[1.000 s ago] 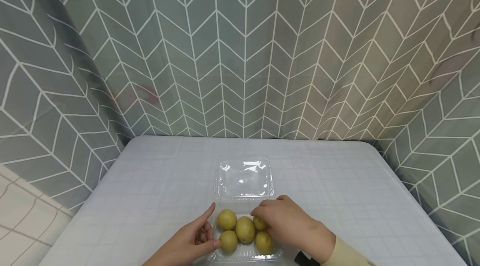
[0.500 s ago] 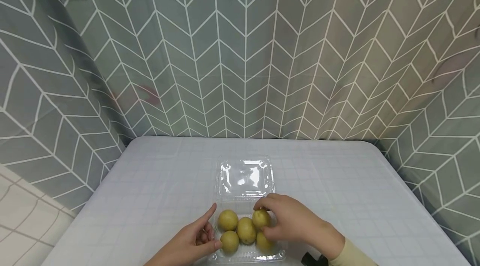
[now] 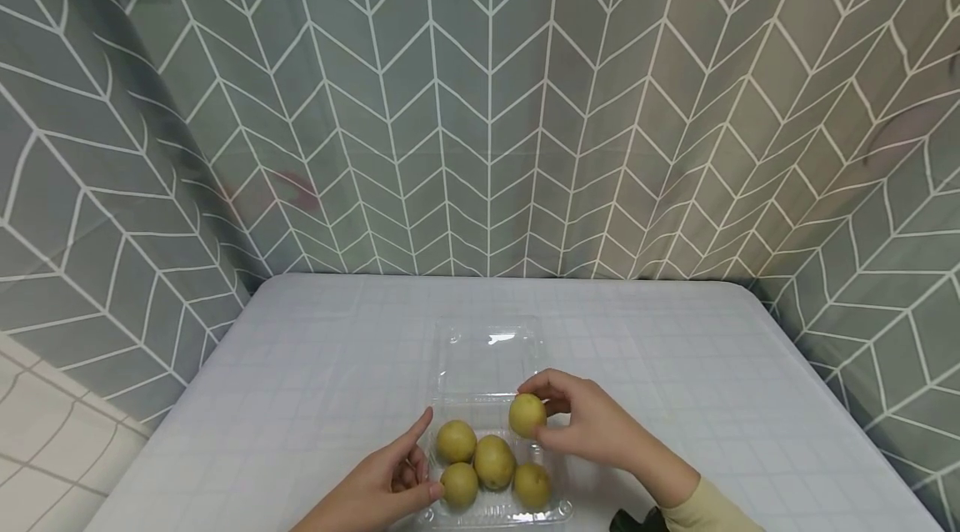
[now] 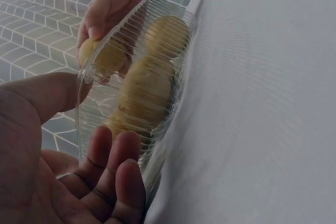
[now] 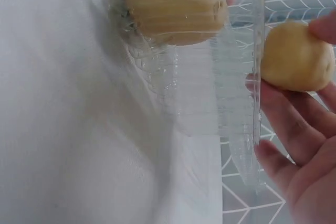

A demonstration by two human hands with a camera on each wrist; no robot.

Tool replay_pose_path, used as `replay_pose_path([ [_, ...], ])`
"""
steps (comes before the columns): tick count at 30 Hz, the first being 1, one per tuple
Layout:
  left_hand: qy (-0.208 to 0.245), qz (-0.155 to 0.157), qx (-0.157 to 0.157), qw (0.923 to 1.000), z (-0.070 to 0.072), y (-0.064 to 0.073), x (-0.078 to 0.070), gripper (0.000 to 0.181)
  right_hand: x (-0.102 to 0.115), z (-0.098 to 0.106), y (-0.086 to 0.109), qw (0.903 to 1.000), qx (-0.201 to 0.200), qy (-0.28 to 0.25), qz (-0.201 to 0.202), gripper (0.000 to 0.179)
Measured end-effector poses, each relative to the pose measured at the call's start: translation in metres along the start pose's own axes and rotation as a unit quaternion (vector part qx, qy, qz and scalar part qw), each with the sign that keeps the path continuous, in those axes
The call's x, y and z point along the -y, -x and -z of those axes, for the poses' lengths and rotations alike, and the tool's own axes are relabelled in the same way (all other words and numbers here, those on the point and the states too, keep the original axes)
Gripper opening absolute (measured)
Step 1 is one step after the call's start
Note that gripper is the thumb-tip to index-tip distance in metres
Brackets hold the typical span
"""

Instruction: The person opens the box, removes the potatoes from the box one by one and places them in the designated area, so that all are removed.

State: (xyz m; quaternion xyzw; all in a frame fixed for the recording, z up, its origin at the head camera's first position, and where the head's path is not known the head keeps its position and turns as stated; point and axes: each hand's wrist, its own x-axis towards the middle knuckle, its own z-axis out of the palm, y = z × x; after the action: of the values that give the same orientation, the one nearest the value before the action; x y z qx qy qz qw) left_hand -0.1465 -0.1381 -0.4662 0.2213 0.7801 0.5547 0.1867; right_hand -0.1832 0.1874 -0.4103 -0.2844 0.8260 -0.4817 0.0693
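Observation:
Low in the head view, a clear plastic clamshell box (image 3: 491, 507) lies open with several round yellow-green fruits (image 3: 494, 462) inside. My right hand (image 3: 592, 419) pinches one such fruit (image 3: 527, 415) between thumb and fingers, above the box's far right part. From the right wrist view, this held fruit (image 5: 295, 56) shows beyond the box's rim. My left hand (image 3: 378, 474) is at the box's left side, index finger extended, thumb at the edge by the near left fruit (image 3: 459, 484). Seen from the left wrist, the thumb (image 4: 58, 95) touches the rim and the other fingers bend beside the ribbed wall.
The box's clear lid (image 3: 487, 357) lies folded back on the white-clothed table (image 3: 322, 348). A patterned grey curtain (image 3: 487, 98) hangs behind the table and at both sides. Something black (image 3: 637, 521) is by the right wrist.
My right hand has taken hold of the far right fruit and raised it, moving away from the near edge. The near right fruit is uncovered again. My left hand has stayed nearly still.

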Motion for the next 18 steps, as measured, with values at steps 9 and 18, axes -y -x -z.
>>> replay_pose_path([
  [9,0.014,0.003,0.008,0.9999,0.001,0.000,0.002,0.084,-0.007,0.002,0.002,0.9965,-0.041,-0.063,0.036,0.032],
  [18,0.025,0.001,0.011,0.9996,0.002,0.000,0.001,0.084,-0.017,0.017,0.002,0.9569,-0.039,-0.279,-0.071,0.050],
])
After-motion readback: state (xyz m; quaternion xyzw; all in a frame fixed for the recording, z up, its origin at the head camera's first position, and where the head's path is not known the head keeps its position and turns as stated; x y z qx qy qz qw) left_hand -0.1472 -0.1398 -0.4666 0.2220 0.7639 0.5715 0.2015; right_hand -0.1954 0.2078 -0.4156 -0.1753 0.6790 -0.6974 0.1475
